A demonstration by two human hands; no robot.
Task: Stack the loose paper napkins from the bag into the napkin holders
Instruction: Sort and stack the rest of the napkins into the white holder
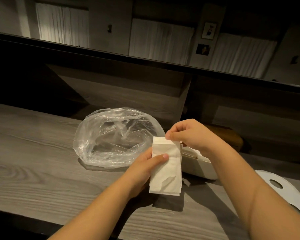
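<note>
While the bag (114, 139) looks empty, left hand (145, 163) grips the napkin stack (166, 168) above the surface (41, 170), right hand (189, 134) fingers pinching its top edge. Holder (203, 165) w/ some napkins sits just behind, so prob nearly done imo.

two bare forearms, left hand (146, 166) and right hand (190, 135) ungloved.

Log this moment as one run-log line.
left hand: grips napkin stack | right hand: pinches stack's top edge | stack: above table | plastic bag: open, looks empty | napkin holder: behind stack
</note>
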